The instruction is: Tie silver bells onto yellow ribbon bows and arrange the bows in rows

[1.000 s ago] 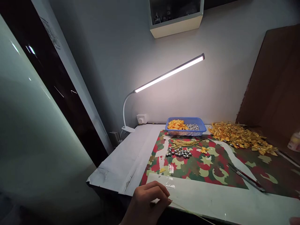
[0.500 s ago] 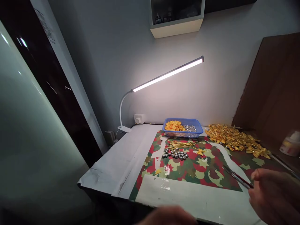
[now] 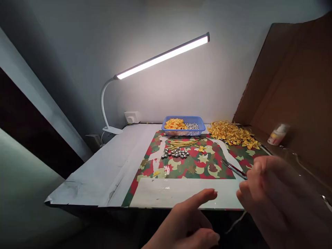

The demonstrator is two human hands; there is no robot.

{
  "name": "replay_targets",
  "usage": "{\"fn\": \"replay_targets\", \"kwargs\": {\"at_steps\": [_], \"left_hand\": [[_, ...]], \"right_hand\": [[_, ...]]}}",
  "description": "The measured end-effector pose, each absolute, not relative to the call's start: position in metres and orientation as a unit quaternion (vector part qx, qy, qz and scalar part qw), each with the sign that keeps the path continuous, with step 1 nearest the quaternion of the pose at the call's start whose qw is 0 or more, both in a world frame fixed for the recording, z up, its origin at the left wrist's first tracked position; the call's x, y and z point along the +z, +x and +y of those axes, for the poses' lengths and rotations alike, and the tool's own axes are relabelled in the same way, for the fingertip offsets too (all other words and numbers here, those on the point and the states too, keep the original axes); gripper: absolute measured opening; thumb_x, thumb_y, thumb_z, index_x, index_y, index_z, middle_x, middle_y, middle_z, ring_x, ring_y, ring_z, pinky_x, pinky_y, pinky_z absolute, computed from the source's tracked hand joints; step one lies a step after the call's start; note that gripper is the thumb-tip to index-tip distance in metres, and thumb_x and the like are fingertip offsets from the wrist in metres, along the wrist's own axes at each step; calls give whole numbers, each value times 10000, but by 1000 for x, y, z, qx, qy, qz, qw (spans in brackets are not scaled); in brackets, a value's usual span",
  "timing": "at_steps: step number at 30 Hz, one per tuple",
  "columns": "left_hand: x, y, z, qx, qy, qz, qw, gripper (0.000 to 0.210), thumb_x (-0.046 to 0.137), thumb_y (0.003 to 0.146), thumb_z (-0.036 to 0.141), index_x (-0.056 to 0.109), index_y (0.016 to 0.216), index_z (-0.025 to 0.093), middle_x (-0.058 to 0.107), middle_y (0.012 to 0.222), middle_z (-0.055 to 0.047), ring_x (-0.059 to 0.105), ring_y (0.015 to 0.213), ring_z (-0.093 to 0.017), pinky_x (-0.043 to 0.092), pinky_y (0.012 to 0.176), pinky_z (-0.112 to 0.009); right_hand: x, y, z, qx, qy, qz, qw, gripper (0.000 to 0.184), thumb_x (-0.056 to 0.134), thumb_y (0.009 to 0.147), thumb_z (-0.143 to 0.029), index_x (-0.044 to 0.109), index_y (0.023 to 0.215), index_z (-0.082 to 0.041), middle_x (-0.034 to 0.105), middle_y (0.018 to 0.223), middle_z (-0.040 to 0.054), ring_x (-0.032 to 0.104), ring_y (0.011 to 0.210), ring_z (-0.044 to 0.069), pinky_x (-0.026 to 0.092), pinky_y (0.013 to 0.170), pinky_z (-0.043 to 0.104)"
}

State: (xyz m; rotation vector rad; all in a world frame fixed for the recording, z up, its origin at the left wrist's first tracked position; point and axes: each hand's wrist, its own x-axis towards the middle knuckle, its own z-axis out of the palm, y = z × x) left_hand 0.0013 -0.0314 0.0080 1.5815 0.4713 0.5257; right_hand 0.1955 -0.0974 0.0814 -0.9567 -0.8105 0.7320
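My left hand (image 3: 185,221) is over the table's front edge, index finger stretched out and thumb apart, holding nothing. At the right, my right hand (image 3: 267,193) is closed with its fingers curled; whatever is inside them, if anything, is hidden. Just beyond it a slim pointed metal tool (image 3: 234,169), perhaps tweezers or small scissors, lies on the patterned sheet (image 3: 192,169). Small silver bells or beads (image 3: 176,153) form a loose group on that sheet. Behind them lie thin gold stems (image 3: 181,143), with one yellow flower-like piece (image 3: 201,148) to their right.
A blue basket (image 3: 202,129) holds yellow pieces and silver beads. Right of it is a heap of gold flower-like pieces (image 3: 233,135). A white bottle (image 3: 277,135) stands by the cardboard panel (image 3: 293,86). A lit clip lamp (image 3: 163,57) overhangs the table. A pale string (image 3: 236,221) hangs below the edge.
The view has shifted down and to the right. My left hand has come up further into view with its index finger extended. My right hand stays near the metal tool.
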Motion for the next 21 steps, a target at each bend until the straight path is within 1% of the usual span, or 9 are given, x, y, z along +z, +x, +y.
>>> {"fn": "replay_targets", "kwargs": {"at_steps": [1,2,4,5,7,11,16,19,21], "left_hand": [[-1,14,-28,177,647,257,695,682,803,783,271,556,1419,291,779,952,-61,677,720,-186,516,620,-277],[-12,25,-25,127,603,269,740,704,860,698,216,620,1357,277,759,1071,-71,660,719,-161,498,626,-257],[-34,37,-23,95,569,260,775,643,898,598,172,724,1211,255,724,1184,-82,643,679,-128,478,605,-239],[-44,40,-23,86,554,258,787,590,906,568,150,760,1134,230,726,1178,-84,643,672,-124,469,598,-233],[-61,40,-26,86,518,269,807,505,905,561,157,775,1048,195,758,1055,-70,648,656,-121,473,612,-236],[-75,36,-32,96,452,306,832,375,914,575,223,750,904,147,760,800,-33,687,671,-147,494,623,-243],[-71,37,-33,116,437,345,823,268,889,634,298,718,745,124,720,608,-2,661,576,-125,492,592,-235],[-73,37,-33,132,441,370,807,289,874,648,345,698,690,120,690,558,19,629,511,-107,460,524,-211],[-76,36,-33,146,443,376,801,333,868,652,392,673,647,122,641,498,44,571,438,-87,403,451,-190]], "right_hand": [[86,194,-95,338,-424,-366,756,175,744,834,-443,688,766,-292,485,620,-26,384,435,95,366,364,212],[91,193,-93,341,-408,-364,765,159,733,851,-420,688,779,-286,482,630,-31,355,440,78,362,387,200],[100,194,-90,351,-369,-369,777,118,670,915,-342,691,822,-271,412,562,-58,279,431,61,335,407,178],[104,196,-88,355,-353,-374,781,132,621,948,-290,688,839,-259,355,515,-73,239,421,61,311,401,169],[109,201,-86,356,-336,-386,782,216,517,990,-197,674,846,-230,280,457,-90,191,408,65,279,385,159],[113,207,-84,347,-329,-395,784,314,405,1011,-114,657,847,-202,315,443,-86,176,402,65,267,373,148],[118,205,-83,340,-373,-384,773,369,377,1011,-101,657,805,-224,320,411,-85,180,373,64,234,346,146],[121,202,-86,327,-400,-377,769,354,401,991,-120,659,779,-239,306,406,-85,181,370,67,250,357,164],[121,201,-88,312,-404,-385,769,324,423,981,-138,665,795,-245,301,418,-84,178,376,71,255,363,181]]}}
